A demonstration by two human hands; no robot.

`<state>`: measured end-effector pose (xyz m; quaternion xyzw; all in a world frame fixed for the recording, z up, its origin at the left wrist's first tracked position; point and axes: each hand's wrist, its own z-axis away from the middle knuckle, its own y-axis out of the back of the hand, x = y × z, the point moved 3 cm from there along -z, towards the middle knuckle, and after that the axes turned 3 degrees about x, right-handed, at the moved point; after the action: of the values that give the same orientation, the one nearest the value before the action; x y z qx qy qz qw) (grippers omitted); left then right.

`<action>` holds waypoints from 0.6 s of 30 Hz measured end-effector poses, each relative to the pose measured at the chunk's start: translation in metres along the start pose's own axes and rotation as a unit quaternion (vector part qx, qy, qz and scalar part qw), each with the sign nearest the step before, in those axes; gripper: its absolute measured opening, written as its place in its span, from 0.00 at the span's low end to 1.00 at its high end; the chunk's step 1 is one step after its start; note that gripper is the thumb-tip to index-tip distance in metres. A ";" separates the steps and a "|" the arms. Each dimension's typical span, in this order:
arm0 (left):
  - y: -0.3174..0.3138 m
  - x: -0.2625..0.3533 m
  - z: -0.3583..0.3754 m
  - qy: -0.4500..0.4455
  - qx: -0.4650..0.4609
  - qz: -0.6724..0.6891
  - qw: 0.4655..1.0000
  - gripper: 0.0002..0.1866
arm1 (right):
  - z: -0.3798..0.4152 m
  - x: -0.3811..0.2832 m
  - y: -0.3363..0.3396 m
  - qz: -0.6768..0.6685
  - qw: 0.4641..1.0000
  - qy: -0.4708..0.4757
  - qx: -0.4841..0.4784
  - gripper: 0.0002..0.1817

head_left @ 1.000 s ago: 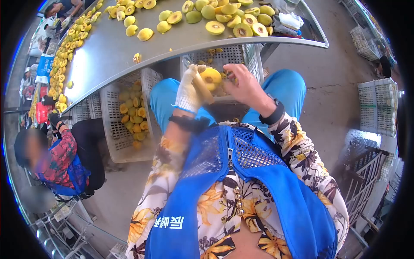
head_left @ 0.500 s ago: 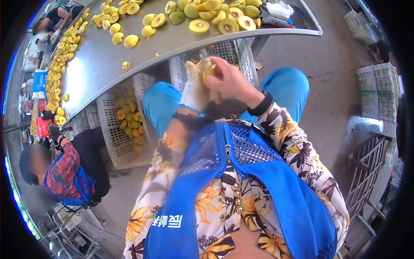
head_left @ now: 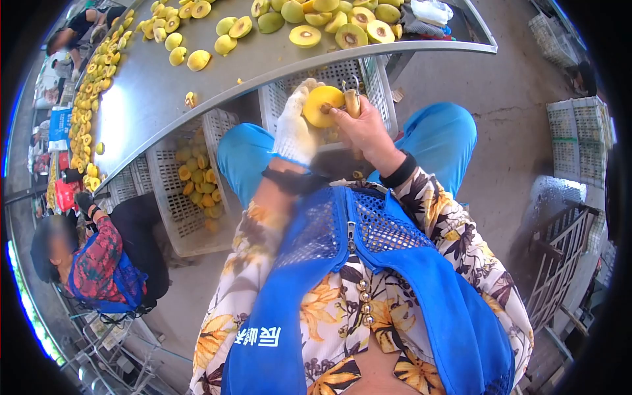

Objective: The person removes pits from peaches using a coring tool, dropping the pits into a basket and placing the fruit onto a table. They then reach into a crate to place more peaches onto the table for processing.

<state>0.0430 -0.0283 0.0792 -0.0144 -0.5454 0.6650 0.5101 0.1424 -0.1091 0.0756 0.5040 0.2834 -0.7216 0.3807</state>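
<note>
My left hand [head_left: 294,128], in a white knitted glove, holds a halved yellow peach [head_left: 320,99] with its cut face turned up. A brown pit area shows at the middle of that face. My bare right hand [head_left: 368,128] is wrapped round a wooden-handled pitting tool [head_left: 352,102] with a thin curved metal end sticking up. The right thumb tip reaches the pit area of the peach. Both hands are above a white plastic crate [head_left: 388,99], between my knees and just below the table edge.
A metal table [head_left: 263,66] carries many peach halves [head_left: 305,36], plus folded cloths [head_left: 431,13] at its right corner. Beside my left leg is a white crate [head_left: 191,247] of peach halves. Co-workers [head_left: 108,263] sit at the left. Stacked crates [head_left: 576,141] and a metal rack [head_left: 559,263] stand right.
My hands have moved apart a little. The peach's cut face is now turned up into view, and the tool has shifted right and up, its metal end showing.
</note>
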 end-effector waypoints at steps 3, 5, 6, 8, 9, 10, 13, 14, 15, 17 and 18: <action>-0.004 0.011 0.010 0.075 -0.055 -0.066 0.994 0.22 | -0.004 -0.014 0.004 0.138 0.988 0.067 0.003 0.27; 0.004 0.018 0.012 0.123 -0.019 -0.170 0.977 0.21 | -0.005 -0.020 0.005 0.190 0.976 0.104 -0.003 0.28; 0.010 0.020 0.010 0.124 -0.016 -0.200 0.972 0.21 | -0.008 -0.021 0.005 0.197 0.973 0.122 0.000 0.28; 0.016 0.023 0.003 0.095 0.006 -0.177 0.980 0.21 | -0.020 -0.021 0.008 0.221 0.965 0.138 0.006 0.27; 0.015 0.021 0.003 0.065 0.028 -0.125 0.990 0.20 | -0.017 -0.022 0.011 0.208 0.969 0.137 0.007 0.26; 0.018 0.021 0.000 0.035 0.048 -0.070 0.996 0.20 | -0.017 -0.022 0.011 0.196 0.971 0.136 0.008 0.26; 0.034 0.023 -0.011 0.014 -0.002 -0.021 1.000 0.19 | -0.008 -0.020 0.012 0.273 0.947 0.167 -0.002 0.24; 0.038 0.022 -0.014 0.002 -0.006 -0.013 1.000 0.19 | -0.006 -0.010 0.014 0.299 0.932 0.203 -0.001 0.23; 0.040 0.022 -0.015 -0.007 0.005 -0.011 1.000 0.19 | -0.001 -0.009 0.012 0.324 0.916 0.239 0.001 0.22; 0.041 0.019 -0.015 -0.022 0.026 -0.006 0.999 0.19 | 0.008 -0.004 0.008 0.340 0.924 0.173 0.002 0.19; 0.039 0.018 -0.012 -0.014 0.052 -0.032 0.998 0.20 | 0.014 -0.005 0.005 0.348 0.927 0.138 0.003 0.18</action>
<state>0.0155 -0.0028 0.0553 0.0385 -0.5175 0.6758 0.5235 0.1404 -0.1217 0.0846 0.6670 0.1376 -0.4679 0.5633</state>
